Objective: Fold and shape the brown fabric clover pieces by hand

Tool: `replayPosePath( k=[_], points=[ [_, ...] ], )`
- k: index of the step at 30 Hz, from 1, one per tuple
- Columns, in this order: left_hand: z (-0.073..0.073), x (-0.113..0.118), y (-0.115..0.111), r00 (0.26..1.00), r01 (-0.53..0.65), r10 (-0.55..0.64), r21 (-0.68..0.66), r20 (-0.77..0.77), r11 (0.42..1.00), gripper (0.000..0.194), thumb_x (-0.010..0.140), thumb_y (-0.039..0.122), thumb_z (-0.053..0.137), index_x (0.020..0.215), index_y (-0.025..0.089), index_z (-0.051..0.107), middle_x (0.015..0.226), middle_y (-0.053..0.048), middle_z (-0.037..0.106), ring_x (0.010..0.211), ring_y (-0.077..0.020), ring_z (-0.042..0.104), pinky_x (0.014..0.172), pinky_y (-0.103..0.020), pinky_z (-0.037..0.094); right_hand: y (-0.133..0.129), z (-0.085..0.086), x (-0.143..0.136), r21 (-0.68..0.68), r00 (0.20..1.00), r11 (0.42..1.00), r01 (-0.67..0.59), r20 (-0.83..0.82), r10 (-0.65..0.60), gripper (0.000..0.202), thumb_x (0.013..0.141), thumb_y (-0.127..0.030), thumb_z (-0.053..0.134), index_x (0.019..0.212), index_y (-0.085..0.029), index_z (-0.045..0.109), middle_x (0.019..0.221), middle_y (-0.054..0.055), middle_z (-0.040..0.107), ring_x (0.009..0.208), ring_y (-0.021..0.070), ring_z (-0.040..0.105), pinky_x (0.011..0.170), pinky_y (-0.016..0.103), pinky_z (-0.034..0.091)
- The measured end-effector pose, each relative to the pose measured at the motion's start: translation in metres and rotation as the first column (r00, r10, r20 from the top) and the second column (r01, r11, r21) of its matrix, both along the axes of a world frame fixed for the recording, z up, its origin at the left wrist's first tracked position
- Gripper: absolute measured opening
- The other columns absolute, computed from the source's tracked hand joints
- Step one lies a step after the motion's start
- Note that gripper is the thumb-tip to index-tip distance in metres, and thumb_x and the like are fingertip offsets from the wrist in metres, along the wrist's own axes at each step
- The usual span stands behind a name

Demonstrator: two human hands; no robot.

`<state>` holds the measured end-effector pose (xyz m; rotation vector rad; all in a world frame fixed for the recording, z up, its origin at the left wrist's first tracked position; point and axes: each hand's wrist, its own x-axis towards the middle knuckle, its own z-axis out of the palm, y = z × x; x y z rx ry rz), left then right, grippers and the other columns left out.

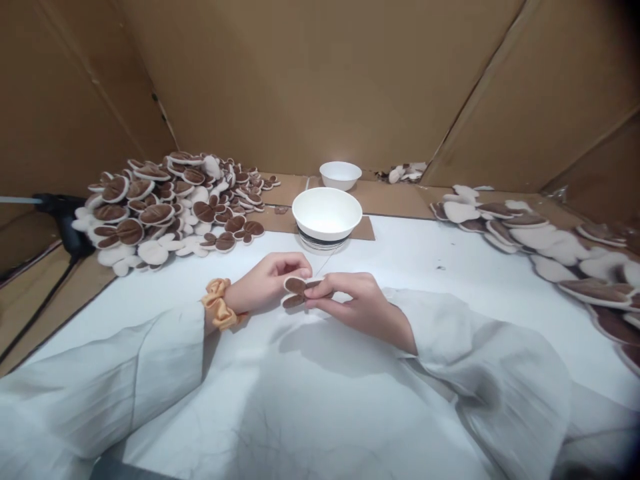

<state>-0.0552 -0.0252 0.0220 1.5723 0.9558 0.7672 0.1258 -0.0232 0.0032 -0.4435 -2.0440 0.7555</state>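
My right hand [357, 300] pinches a small brown plush piece [295, 285] with pale edging, its two ear-like lobes pointing left. Just left of it and slightly higher, my left hand [273, 280] has its fingers curled with thumb and fingertips together beside the piece; whatever they hold is too small to make out. A thin dark line, perhaps thread, runs up from near the hands toward a white bowl [327, 215] standing on a dark-edged round stack. An orange scrunchie [220, 305] circles my left wrist.
A large heap of brown and cream plush pieces [157, 213] lies at the left, beside a black glue-gun-like tool [65, 220] with a cable. Rows of larger pieces [545, 240] spread along the right. A smaller bowl [341, 175] and some scraps [407, 173] stand near the cardboard back wall [310, 80].
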Motion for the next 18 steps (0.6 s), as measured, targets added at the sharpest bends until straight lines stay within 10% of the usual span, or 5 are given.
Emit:
replayPosePath(
  k=[9,14,18],
  points=[
    [-0.004,0.007,-0.016,0.957,-0.153,0.234,0.385,-0.173,0.91,0.019,0.082,0.023,0.044,0.067,0.015,0.05,0.064,0.001,0.05,0.061,-0.0103,0.043,0.058,-0.022,0.035,0.003,0.0,-0.005,-0.382,0.924,0.899,0.213,-0.221,-0.312,0.01,0.072,-0.025,0.068,0.075,-0.018,0.062,0.077,0.003,0.068,0.069,0.015,0.065,0.064,0.029,0.056],
    [-0.004,0.007,-0.027,0.912,-0.014,0.294,0.698,-0.284,0.716,0.018,0.083,0.013,0.041,0.067,0.017,0.049,0.063,0.0,0.048,0.064,-0.0115,0.044,0.062,-0.023,0.037,0.004,0.001,-0.008,-0.471,0.909,0.859,0.202,-0.237,-0.343,0.012,0.073,-0.027,0.067,0.075,-0.018,0.06,0.075,0.0,0.066,0.063,0.0128,0.064,0.061,0.027,0.056],
    [-0.002,0.003,-0.024,0.862,0.135,0.363,0.852,-0.353,0.506,0.016,0.084,0.011,0.041,0.072,0.016,0.051,0.066,-0.003,0.053,0.066,-0.0142,0.044,0.063,-0.027,0.039,0.008,-0.003,-0.004,-0.281,0.955,0.922,0.266,-0.05,-0.291,0.008,0.077,-0.025,0.063,0.079,-0.018,0.063,0.078,0.002,0.068,0.066,0.0134,0.063,0.063,0.027,0.053]
  ],
)
